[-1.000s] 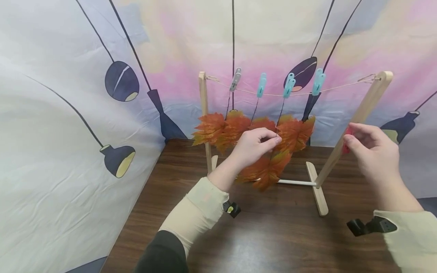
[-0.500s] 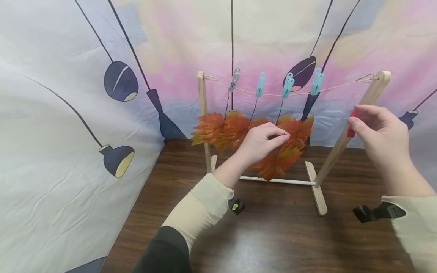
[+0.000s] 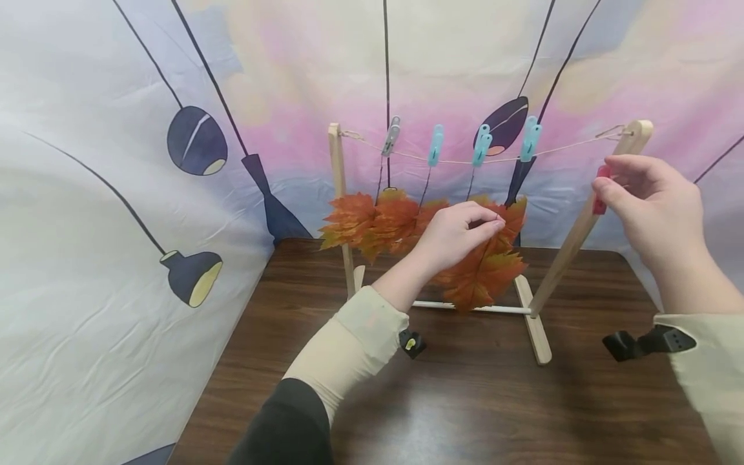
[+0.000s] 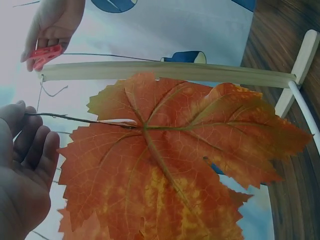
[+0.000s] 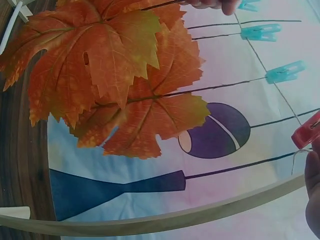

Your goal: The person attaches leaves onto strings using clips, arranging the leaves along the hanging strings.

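Observation:
In the head view my left hand (image 3: 462, 236) pinches the thin dark stem (image 4: 70, 117) of an orange artificial maple leaf (image 3: 479, 281), which hangs below the fingertips. My right hand (image 3: 657, 206) holds a red clothespin (image 3: 601, 190) between thumb and fingers, close to the right wooden post (image 3: 564, 265). A string line (image 3: 564, 150) runs between two posts. Clipped on it are a grey clothespin (image 3: 392, 135) and several teal clothespins (image 3: 436, 145). Other maple leaves (image 3: 349, 216) hang by their stems from the line, partly hidden behind my left hand.
The wooden stand has a left post (image 3: 339, 161), a white bottom rod (image 3: 502, 310) and flat feet (image 3: 533, 323) on a dark wood table (image 3: 465, 400). Behind it hangs a cloth backdrop (image 3: 290, 77) with printed lamps.
My right hand has risen with the red clothespin along the right post toward the line's end. The left hand has moved right and slightly up with the maple leaf.

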Demonstrator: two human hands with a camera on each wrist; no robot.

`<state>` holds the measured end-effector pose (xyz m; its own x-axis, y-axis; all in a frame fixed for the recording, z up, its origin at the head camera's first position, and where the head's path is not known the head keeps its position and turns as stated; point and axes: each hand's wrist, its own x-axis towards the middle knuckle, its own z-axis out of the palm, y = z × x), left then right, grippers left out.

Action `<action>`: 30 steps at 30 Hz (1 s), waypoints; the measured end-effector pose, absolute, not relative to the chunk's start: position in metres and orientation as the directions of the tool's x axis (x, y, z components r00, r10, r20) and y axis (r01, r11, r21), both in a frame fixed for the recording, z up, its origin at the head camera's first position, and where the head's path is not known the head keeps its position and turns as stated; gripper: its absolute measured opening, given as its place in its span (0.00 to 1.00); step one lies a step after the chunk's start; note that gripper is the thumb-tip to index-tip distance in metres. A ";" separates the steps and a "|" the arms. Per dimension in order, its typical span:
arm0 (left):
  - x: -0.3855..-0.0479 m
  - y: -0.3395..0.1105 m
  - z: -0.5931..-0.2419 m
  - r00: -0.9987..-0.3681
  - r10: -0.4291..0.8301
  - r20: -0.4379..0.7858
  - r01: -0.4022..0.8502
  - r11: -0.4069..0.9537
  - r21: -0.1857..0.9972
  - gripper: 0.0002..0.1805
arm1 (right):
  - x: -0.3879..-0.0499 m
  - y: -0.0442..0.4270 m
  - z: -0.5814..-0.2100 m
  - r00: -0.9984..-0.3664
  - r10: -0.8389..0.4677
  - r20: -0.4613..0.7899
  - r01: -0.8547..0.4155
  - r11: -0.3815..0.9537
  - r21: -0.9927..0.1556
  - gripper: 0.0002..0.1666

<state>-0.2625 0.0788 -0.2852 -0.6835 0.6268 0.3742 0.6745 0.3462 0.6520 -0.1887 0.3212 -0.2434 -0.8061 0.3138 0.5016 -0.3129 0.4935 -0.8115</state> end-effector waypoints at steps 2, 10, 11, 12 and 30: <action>-0.263 0.084 -0.282 -0.692 0.631 0.351 0.660 0.358 0.660 0.13 | -0.190 0.322 -0.241 -0.804 0.316 0.504 -0.320 0.484 -0.814 0.18; -0.267 0.103 -0.271 -0.712 0.631 0.308 0.634 0.390 0.667 0.13 | -0.192 0.326 -0.230 -0.806 0.339 0.485 -0.309 0.458 -0.833 0.19; -0.268 0.104 -0.269 -0.710 0.633 0.308 0.636 0.390 0.666 0.13 | -0.193 0.326 -0.228 -0.806 0.338 0.486 -0.309 0.460 -0.832 0.19; -0.267 0.106 -0.268 -0.710 0.634 0.305 0.636 0.391 0.666 0.13 | -0.193 0.326 -0.227 -0.808 0.335 0.484 -0.309 0.458 -0.833 0.19; -0.267 0.143 -0.260 -0.751 0.572 0.329 0.627 0.463 0.626 0.13 | -0.203 0.327 -0.207 -0.842 0.312 0.440 -0.244 0.507 -0.827 0.21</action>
